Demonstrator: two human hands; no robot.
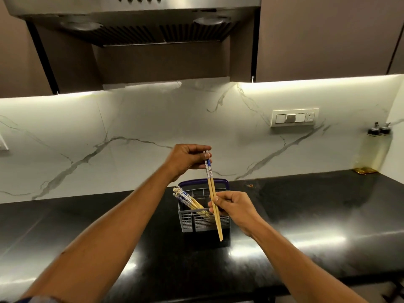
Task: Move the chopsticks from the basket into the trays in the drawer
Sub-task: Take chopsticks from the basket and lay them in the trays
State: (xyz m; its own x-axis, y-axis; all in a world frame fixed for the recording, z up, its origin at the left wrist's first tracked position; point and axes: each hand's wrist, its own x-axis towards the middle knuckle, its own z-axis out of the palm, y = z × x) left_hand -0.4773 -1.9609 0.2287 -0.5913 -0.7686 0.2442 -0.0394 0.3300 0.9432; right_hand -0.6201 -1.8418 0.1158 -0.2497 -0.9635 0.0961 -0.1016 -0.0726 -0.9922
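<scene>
Chopsticks pair [213,197] sits mid-frame, near upright, above the basket [203,217]. Your left hand [188,159] pinches the blue-patterned top ends; your right hand [234,207] grips the bare wood lower down. Remaining chopsticks [188,200] lean left inside the basket, on the black counter [306,204]. Marble backsplash [131,127] behind.

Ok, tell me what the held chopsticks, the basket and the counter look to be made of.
Held chopsticks: probably bamboo or light wood, with pale matte shafts and blue-and-white patterned tops, possibly painted or wrapped.
Basket: likely moulded plastic, with grey slotted walls of even thickness and a darker blue rim.
Counter: looks like polished black stone, perhaps granite, as it is speckled and gives sharp light reflections.
</scene>
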